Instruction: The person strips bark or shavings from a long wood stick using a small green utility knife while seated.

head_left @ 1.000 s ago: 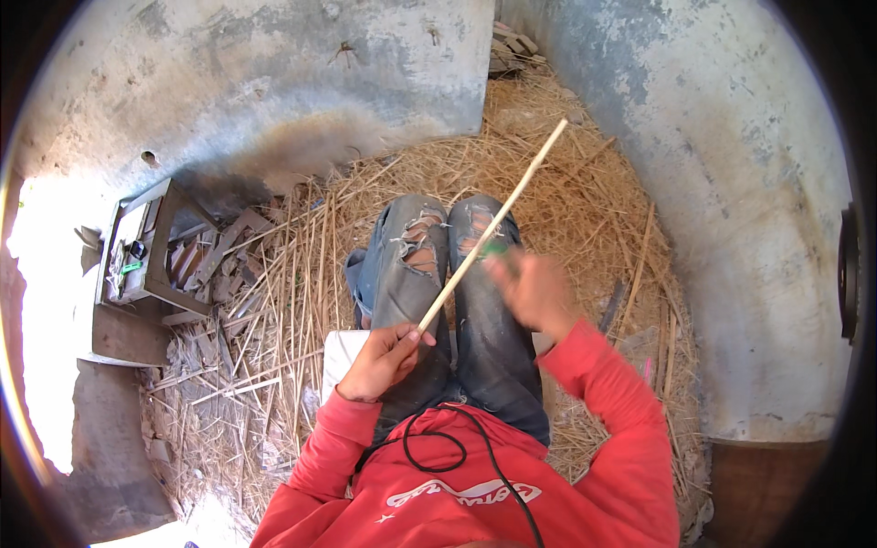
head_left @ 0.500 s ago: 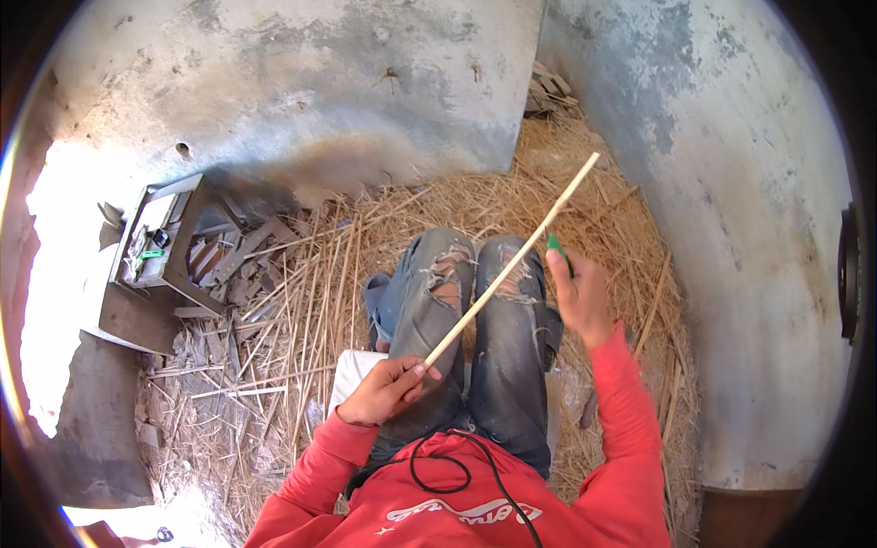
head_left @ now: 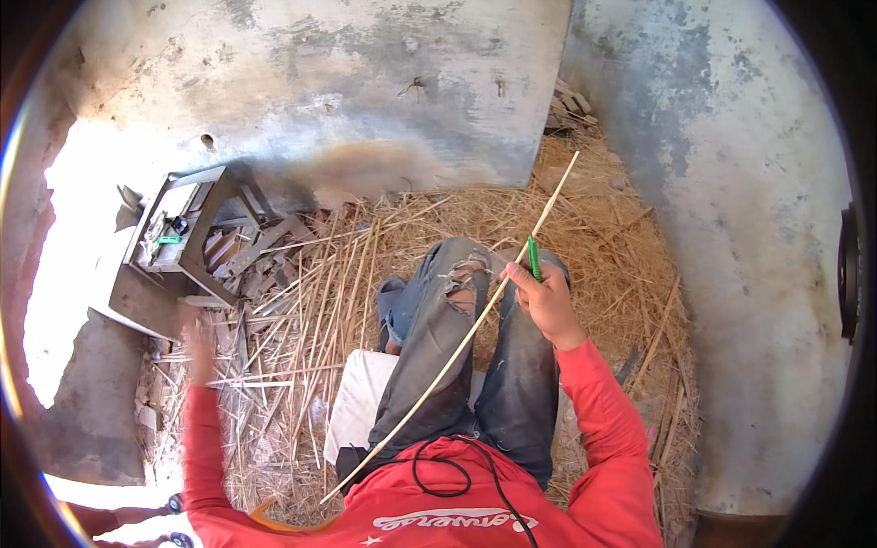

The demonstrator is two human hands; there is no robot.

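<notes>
My right hand (head_left: 545, 304) is closed over my right knee, with the thumb and fingers gripping a long pale wooden stick (head_left: 457, 351). A slim green utility knife (head_left: 533, 260) also stands up from that hand; its blade cannot be made out. The stick runs slanting across my lap, its near end by my left hip and its far end above the straw. My left hand (head_left: 195, 345) is off the stick, out to the left near the small wooden table (head_left: 203, 256). Motion smears its fingers, so whether it holds anything cannot be told.
Loose sticks (head_left: 338, 297) and straw (head_left: 603, 237) cover the floor. On the table lies another green tool (head_left: 169, 239) among small items. Wood scraps (head_left: 247, 251) are piled beside it. A white block (head_left: 361, 393) is under me. Worn walls (head_left: 365, 82) enclose the space.
My left hand has let go of the stick's near end and swung out left. My right hand has moved inward and now grips the stick along with the knife. The stick stands steeper.
</notes>
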